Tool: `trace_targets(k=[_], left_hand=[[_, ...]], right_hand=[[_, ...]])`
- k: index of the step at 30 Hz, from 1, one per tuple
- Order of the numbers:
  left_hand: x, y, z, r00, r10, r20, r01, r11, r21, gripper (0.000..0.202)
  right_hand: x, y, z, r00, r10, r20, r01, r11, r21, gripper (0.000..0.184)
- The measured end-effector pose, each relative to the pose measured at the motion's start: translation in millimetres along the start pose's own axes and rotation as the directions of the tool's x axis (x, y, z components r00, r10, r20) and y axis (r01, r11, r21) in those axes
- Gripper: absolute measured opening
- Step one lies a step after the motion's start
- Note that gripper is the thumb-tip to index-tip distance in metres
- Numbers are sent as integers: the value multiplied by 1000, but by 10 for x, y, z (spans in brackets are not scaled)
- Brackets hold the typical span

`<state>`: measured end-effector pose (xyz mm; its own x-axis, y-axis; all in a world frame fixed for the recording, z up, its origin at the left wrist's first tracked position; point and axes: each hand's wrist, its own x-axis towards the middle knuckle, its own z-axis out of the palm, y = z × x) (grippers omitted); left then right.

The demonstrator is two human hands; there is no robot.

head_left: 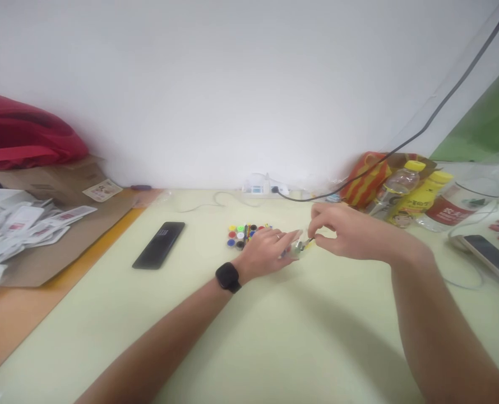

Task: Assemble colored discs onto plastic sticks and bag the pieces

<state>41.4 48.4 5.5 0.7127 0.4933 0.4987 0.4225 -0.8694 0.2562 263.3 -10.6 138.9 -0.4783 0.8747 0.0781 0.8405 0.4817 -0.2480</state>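
Note:
My left hand [264, 252], with a black smartwatch [228, 276] on its wrist, is closed on a small clear plastic piece [299, 247] between thumb and fingers. Part of that piece is hidden by the hand, and its exact kind does not show. Just right of it, my right hand [333, 230] pinches a small thin item at the piece's end, too blurred to name. A cluster of small round coloured pieces [236, 236], in red, yellow, green, blue, white and black, lies on the table beneath and beside my left hand, which covers some of them.
Left of the hands lies a black phone [158, 246]. Cardboard [68, 247] with white packets [31, 224] fills the far left. A power strip [260, 184] sits by the wall. Bottles [421, 199], a red-yellow bag [365, 179] and another phone [491, 258] stand or lie right.

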Motion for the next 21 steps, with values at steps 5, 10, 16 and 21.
trace_targets(k=[5, 10, 16, 21], left_hand=[[5, 49, -39, 999, -22, -24, 22, 1000, 1, 62], [24, 106, -142, 997, -35, -75, 36, 999, 4, 73], [69, 86, -183, 947, 248, -206, -223, 965, 137, 40], [117, 143, -274, 945, 293, -144, -250, 933, 260, 20]], right_hand=[[-66, 23, -64, 1000, -28, -15, 28, 1000, 8, 20], [-102, 47, -32, 995, -70, 70, 67, 996, 52, 27], [-58, 50, -18, 985, -65, 162, 48, 993, 105, 24], [-18, 103, 6, 995, -42, 95, 30, 991, 129, 14]])
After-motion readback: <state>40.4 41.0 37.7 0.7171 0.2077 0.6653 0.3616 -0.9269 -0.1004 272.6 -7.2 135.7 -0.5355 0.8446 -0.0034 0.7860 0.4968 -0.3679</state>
